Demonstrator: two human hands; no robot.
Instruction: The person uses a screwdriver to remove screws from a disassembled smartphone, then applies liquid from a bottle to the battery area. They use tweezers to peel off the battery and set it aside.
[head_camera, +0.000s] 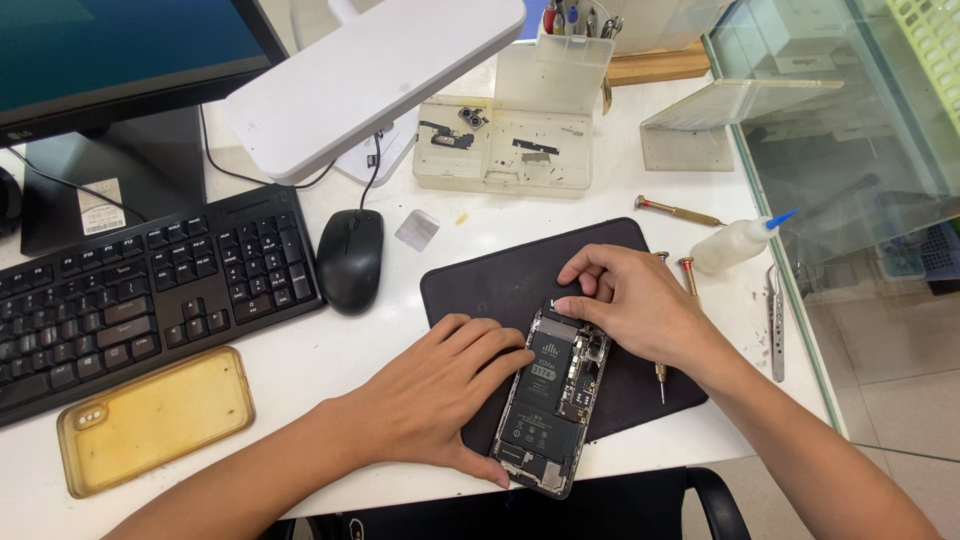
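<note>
- One camera only, worn on my head, looks steeply down and slightly forward over the white desk (330, 365).
- It sits close: my left hand (445, 390) and right hand (630, 300) fill the lower centre.
- The far edge takes in the monitor (120, 50) at left and a glass partition (850, 130) at right.

mouse (349, 258) beside mat (480, 285), screwdrivers (678, 211) right
</note>
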